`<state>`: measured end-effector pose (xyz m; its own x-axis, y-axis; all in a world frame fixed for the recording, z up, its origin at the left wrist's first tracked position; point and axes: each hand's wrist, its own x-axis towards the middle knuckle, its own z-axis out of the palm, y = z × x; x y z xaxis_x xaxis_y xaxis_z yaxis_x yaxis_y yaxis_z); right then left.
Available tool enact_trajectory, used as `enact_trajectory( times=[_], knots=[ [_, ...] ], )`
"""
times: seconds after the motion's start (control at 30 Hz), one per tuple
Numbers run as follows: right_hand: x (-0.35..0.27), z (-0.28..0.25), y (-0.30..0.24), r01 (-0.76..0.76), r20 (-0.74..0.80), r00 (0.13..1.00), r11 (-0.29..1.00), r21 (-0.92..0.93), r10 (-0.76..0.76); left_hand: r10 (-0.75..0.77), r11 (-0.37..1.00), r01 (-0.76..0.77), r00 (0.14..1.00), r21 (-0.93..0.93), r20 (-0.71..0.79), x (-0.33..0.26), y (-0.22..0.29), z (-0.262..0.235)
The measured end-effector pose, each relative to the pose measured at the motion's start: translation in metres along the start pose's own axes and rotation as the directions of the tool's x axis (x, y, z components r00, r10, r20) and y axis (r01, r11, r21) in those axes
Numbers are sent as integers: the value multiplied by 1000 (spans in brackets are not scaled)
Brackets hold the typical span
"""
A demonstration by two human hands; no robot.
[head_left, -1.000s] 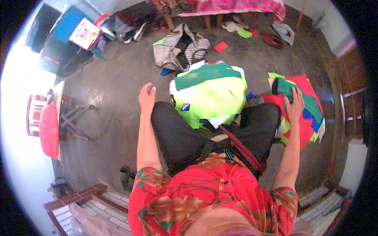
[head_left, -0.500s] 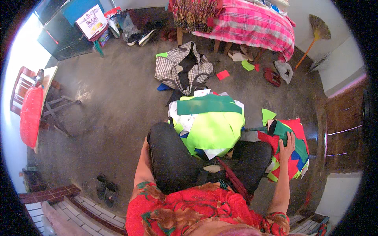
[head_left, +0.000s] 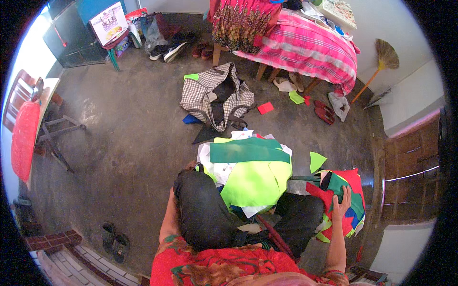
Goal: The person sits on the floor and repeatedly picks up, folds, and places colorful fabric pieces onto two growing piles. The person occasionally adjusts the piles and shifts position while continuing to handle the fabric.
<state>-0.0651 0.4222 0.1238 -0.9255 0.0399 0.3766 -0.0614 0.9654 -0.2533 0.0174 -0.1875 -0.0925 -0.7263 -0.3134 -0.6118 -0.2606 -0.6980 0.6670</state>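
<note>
R hand (head_left: 341, 206) lay flat, grip open, on red/green fabric pile (head_left: 355, 181); L hand's grip hidden behind knee (head_left: 200, 190), can't tell.

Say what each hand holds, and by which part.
Right hand rests on the red and green cloth pile, near its inner edge; a closed grip cannot be told. Left hand is hidden behind the knee.

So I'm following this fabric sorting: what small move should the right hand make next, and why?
Probably close the fingers on the top green piece and lift it. The right hand already rests on the red and green cloth pile beside the knee, while the left hand is hidden behind the leg.
</note>
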Motion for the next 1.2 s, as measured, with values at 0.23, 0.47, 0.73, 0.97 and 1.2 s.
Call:
enact_trajectory(
  times=[0.23, 0.47, 0.73, 0.97, 1.2],
  knots=[
    [-3, 1, 6, -16, 10, 1000, 1000, 21, 16, 12, 1000, -12, 1000, -6, -16, -10, 3, -9],
    [-1, 3, 1, -37, 9, 999, 999, 19, 36, 36, 999, -36, 999, -4, -9, -26, 1, -8],
    [-1, -2, -3, -29, -12, 1000, 999, 23, 29, 28, 1000, -28, 1000, -12, 10, -30, -8, -8],
    [-2, 1, -2, -19, -21, 1000, 1000, 7, 19, 47, 999, -47, 999, -7, 26, -35, -4, -8],
    [-3, 3, 9, -18, -34, 999, 999, -27, 17, 51, 999, -50, 997, -20, 53, -39, -5, -4]
  ],
)
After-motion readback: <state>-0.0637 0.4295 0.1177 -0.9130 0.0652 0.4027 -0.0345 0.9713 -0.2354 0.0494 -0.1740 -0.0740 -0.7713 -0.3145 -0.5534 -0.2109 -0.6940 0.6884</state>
